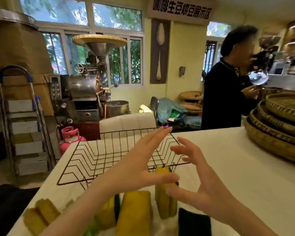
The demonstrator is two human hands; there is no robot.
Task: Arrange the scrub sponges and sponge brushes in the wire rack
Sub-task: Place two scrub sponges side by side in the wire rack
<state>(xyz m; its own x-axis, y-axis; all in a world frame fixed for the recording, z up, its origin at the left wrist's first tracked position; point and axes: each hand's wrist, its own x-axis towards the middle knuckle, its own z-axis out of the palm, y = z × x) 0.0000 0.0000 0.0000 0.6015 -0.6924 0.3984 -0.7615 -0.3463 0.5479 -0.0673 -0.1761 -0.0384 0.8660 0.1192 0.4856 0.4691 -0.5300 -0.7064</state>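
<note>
White table (237,167) has the black wire rack (99,157) sitting toward its far left edge, nothing in it yet. Both hands hover just near of it, left hand (138,166) and right hand (206,181), fingers spread, gripping nothing. Yellow scrub sponges (134,212) lie near of the rack, one upright sponge (165,201) between the thumbs.
</note>
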